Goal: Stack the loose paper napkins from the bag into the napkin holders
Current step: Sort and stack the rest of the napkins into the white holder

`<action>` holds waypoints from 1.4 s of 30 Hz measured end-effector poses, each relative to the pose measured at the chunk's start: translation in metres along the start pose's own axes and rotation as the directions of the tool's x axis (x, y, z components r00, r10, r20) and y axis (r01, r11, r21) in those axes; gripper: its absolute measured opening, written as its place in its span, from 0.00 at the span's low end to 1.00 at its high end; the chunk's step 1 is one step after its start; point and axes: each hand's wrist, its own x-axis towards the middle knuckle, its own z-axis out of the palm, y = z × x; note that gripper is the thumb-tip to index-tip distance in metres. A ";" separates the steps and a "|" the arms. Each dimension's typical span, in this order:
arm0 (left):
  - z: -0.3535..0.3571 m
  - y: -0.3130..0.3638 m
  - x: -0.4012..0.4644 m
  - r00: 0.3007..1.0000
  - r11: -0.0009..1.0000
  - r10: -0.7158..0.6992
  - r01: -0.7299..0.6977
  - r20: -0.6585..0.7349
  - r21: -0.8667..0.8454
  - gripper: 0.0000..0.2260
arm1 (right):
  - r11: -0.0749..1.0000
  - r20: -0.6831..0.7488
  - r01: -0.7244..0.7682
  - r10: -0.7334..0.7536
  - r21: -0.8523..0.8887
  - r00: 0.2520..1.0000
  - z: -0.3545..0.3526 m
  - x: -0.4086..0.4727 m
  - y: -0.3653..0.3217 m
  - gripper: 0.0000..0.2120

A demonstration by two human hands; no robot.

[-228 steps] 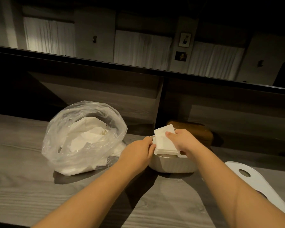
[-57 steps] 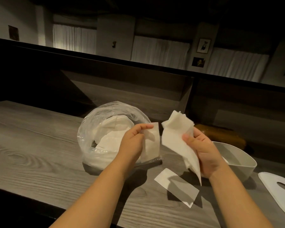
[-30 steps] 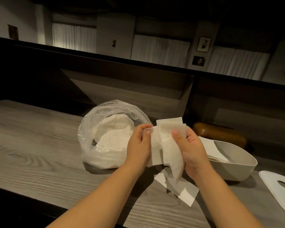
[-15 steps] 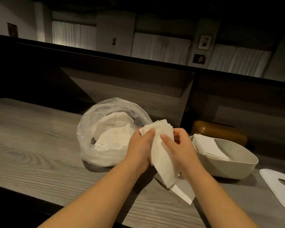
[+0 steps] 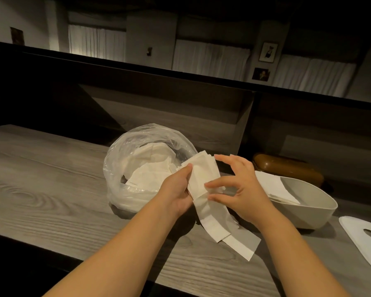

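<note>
I see the clear bag w/ loose napkins just behind my hands, white holder to the right w/ some inside, its lid further right, one napkin on the counter. Left hand grips a napkin bunch btwn thumb and fingers; right hand is spread, fingertips touching the bunch.

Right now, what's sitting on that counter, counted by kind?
Plastic bag of napkins: 1
White napkin holder: 1
Brown case: 1
White lid: 1
Loose napkin lying flat: 1
Total: 5
</note>
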 end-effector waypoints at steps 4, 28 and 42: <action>0.000 0.000 0.000 1.000 1.000 -0.015 0.015 -0.008 -0.008 0.09 | 0.999 -0.076 0.039 -0.039 -0.009 0.996 0.004 0.001 0.000 0.08; -0.006 0.003 -0.001 0.902 0.735 0.420 -0.405 0.105 0.544 0.16 | 0.926 0.078 -0.366 0.360 0.091 0.930 -0.012 0.000 -0.009 0.03; -0.003 0.001 -0.002 0.830 0.733 0.546 -0.539 0.113 0.416 0.08 | 0.745 0.581 -0.512 0.208 0.428 0.787 -0.040 -0.013 -0.011 0.06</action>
